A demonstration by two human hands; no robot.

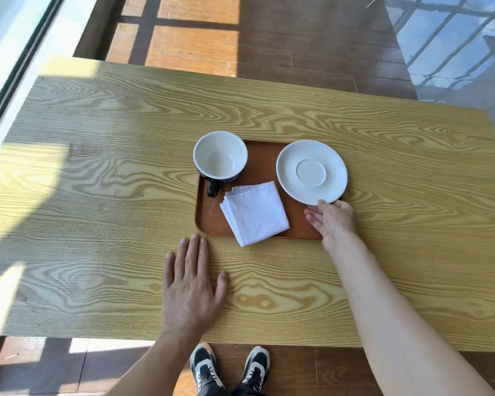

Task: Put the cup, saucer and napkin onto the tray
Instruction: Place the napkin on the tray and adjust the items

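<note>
A brown tray (209, 221) lies in the middle of the wooden table (97, 172). A dark cup with a white inside (220, 155) stands at the tray's far left corner, handle toward me. A folded white napkin (255, 214) lies on the tray's near part, one corner over the front rim. A white saucer (311, 171) sits at the tray's right end, overhanging the rim. My right hand (333, 220) grips the saucer's near edge with thumb and fingers. My left hand (190, 284) rests flat on the table, fingers apart, just in front of the tray's near left corner.
The table's near edge runs just above my shoes (229, 367). Wooden floor lies beyond the far edge. A window frame (20, 67) runs along the left side, casting sunlit patches on the table's left part.
</note>
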